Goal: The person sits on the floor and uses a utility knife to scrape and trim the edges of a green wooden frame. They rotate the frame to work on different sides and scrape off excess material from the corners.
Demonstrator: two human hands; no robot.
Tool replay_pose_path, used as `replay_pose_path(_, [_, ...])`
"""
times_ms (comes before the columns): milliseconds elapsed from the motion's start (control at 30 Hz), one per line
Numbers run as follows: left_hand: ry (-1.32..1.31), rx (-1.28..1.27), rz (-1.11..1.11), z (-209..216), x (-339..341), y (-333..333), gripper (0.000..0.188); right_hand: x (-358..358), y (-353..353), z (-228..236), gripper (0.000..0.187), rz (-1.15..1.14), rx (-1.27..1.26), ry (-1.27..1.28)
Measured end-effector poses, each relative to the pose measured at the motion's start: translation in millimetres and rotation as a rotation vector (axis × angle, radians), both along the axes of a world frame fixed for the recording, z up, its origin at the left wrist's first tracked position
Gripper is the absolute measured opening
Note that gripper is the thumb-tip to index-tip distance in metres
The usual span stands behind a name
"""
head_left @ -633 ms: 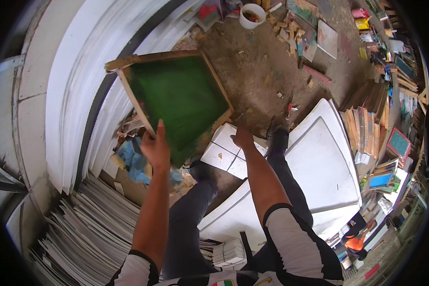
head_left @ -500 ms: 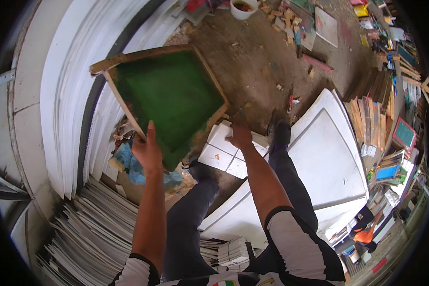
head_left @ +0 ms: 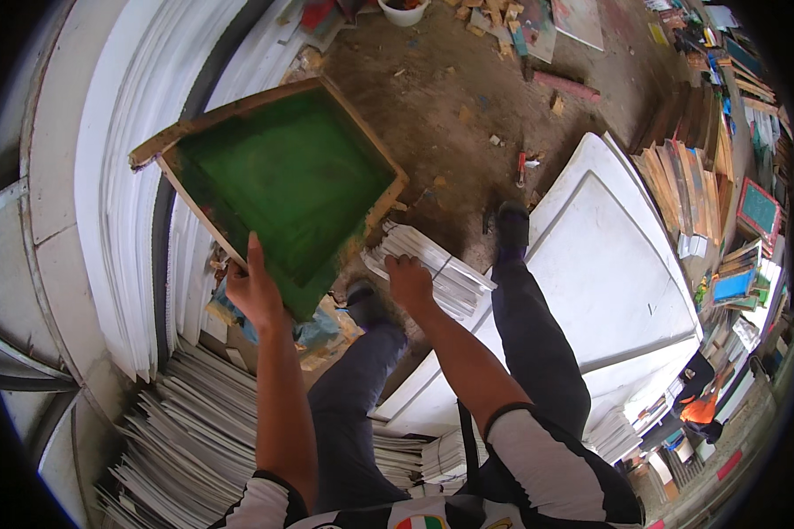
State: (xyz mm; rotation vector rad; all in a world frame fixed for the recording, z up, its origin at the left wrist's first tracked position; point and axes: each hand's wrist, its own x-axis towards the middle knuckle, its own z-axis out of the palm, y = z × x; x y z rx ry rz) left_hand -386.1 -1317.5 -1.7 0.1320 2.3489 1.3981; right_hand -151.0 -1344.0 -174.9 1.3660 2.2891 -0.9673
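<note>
While the green screen frame [head_left: 282, 189] hangs tilted in the air over the clutter, the left hand [head_left: 254, 291] holds it from below at its near edge, palm against the mesh side, index finger stretched up along the green, other fingers wrapped under the wooden rim. Right hand [head_left: 408, 280] is at the frame's lower right corner zone, fingers curled down, just above a stack of white sheets [head_left: 432, 269]; cannot tell if it pinches the frame's edge or rests on the sheets, contact hidden by the knuckles. Frame is wood-edged, far corner sticks out past a big white curved panel [head_left: 106, 176] on the left. Below: stacks of paper [head_left: 185, 423], a blue crumpled bag [head_left: 313, 326], dirt floor [head_left: 468, 97] with wood scraps, a white flat board [head_left: 609, 264] at right, the person's dark shoes [head_left: 512, 225] planted between them. Risks, as judged: most of the frame's weight seems to sit on one open-ish left hand, so it could pivot and slip off toward the floor if the right hand isn't really gripping. Far corner is close to the white curved panel, a swing left could knock it. Mesh is under the left fingertip, a hard press could dent or tear it. Footing is cramped between sheets and board, a step back could slide on loose paper. Rough wood rim, splinter possible.
</note>
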Motion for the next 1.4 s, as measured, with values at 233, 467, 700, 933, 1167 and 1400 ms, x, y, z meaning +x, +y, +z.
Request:
replay_pose_path(233, [0.035, -0.190, -0.086, 1.8, -0.3, 4.8, 0.040, 16.1, -9.2, 8.7, 0.031, 0.062, -0.038, 0.023])
replay_pose_path(467, [0.050, -0.177, -0.143, 24.4, 0.4, 24.1, 0.041, 11.7, 44.4, 10.9, 0.055, 0.367, -0.452, 0.086])
replay_pose_path(700, [0.014, -0.094, -0.177, 22.0, 6.0, 52.3, 0.042, 20.4, 76.7, -55.6, 0.068, 0.085, -0.163, -0.127])
replay_pose_path(933, [0.011, -0.149, -0.197, -2.3, 11.7, 67.8, 0.044, 80.1, 85.6, -98.8, 0.090, -0.162, -0.500, -0.003])
replay_pose_path(1167, [0.037, -0.260, -0.270, -4.2, 24.3, 83.9, 0.043, 47.8, 57.5, -77.7, 0.081, 0.011, -0.536, -0.159])
replay_pose_path(1400, [0.006, -0.292, -0.404, 33.4, 47.7, 118.5, 0.040, 112.2, 50.4, -165.3, 0.067, -0.784, -0.521, 0.335])
